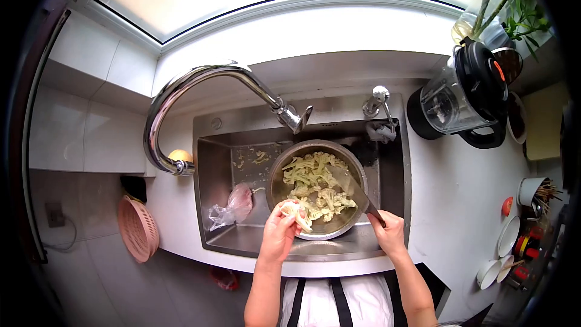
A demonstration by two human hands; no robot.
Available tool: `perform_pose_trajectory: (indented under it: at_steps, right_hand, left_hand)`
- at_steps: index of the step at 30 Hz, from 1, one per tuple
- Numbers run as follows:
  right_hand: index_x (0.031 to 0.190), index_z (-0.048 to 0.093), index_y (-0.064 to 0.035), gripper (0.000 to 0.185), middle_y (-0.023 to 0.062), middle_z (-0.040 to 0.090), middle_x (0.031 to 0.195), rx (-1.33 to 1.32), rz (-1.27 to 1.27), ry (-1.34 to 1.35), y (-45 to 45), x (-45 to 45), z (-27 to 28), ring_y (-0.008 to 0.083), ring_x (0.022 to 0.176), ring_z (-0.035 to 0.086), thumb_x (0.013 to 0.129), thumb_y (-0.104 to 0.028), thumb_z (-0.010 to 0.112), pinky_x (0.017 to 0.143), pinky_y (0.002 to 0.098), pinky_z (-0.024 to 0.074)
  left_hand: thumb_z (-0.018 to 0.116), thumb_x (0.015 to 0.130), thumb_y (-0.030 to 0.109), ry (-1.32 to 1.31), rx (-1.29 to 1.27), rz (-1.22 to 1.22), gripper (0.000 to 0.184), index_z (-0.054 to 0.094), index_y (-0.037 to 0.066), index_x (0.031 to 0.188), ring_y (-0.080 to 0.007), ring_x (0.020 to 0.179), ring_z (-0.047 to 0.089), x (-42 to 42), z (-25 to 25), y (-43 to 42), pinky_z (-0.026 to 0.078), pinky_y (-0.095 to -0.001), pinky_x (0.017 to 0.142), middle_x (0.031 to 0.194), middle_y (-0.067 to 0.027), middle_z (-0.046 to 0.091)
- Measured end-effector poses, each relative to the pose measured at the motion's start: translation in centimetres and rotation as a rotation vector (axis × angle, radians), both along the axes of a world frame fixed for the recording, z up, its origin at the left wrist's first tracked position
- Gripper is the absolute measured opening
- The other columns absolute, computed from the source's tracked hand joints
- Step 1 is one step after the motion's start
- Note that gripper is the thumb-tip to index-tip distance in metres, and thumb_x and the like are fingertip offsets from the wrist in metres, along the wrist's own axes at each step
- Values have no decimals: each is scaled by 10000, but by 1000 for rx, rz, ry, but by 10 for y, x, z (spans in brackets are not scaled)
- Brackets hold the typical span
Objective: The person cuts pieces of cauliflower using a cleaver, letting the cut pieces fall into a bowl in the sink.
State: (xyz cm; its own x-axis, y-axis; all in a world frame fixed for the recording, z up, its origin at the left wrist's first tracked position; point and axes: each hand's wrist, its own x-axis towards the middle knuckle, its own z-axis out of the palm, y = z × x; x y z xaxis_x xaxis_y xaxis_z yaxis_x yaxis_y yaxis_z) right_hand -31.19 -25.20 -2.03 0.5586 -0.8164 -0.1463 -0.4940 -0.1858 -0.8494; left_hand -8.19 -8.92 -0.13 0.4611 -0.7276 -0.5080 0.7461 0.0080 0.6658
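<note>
My left hand (279,232) is closed around a piece of cauliflower (301,215) at the near left rim of a metal bowl. In my right hand (389,232) is the dark handle of a kitchen knife (353,186); its broad blade points up and left over the bowl. The metal bowl (273,177) stands in the sink, and several pale cauliflower florets (313,169) lie inside it. Left of the bowl, a clear plastic bag with something pink in it (239,203) rests on the sink floor.
A chrome faucet (158,127) arches over the sink (209,242) from the left. Small cauliflower scraps (260,157) lie on the sink floor. A blender (463,94) stands on the right counter, with white bowls (489,274) nearer me. A pink basket (138,230) is at the left.
</note>
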Motion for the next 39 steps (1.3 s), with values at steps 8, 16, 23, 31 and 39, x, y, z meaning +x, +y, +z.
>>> perform_pose_trajectory:
  at_steps: [8,16,23,31,39]
  right_hand:
    - [907,713,15,90,122,640,688,67,-147,-5,13,-13,10,166,552,564,885,-72,707,530,309,428]
    - [888,695,29,106,78,584,641,77,-180,3,13,-26,21,121,531,497,895,-75,712,501,295,382]
    - [898,690,44,110,66,601,654,63,-214,-4,13,-31,26,97,544,491,896,-63,711,502,277,380]
    - [915,699,48,110,61,615,664,83,-233,-25,20,-29,26,85,562,505,897,-60,711,510,268,393]
    - [925,701,44,116,79,622,681,89,-213,-32,17,-30,23,114,558,521,893,-67,718,521,275,405]
  left_hand:
    - [626,962,48,-280,168,-6,391,546,8,1342,-97,928,608,-9,-26,-9,519,-251,844,1112,-47,630]
    - [653,926,54,-672,422,84,589,398,62,1457,-189,1028,608,-3,-80,-75,522,-320,904,1327,-156,501]
    - [709,777,108,-1390,383,-736,359,658,54,1129,-349,1143,541,-55,-155,-74,423,-458,1000,1130,-148,639]
    - [708,699,82,-1546,305,-882,308,693,52,1005,-325,1128,531,-74,-165,-73,428,-440,940,1138,-152,592]
    - [722,786,217,-1372,210,-948,304,676,27,1018,-330,1085,538,-34,-122,-41,416,-450,950,1070,-152,602]
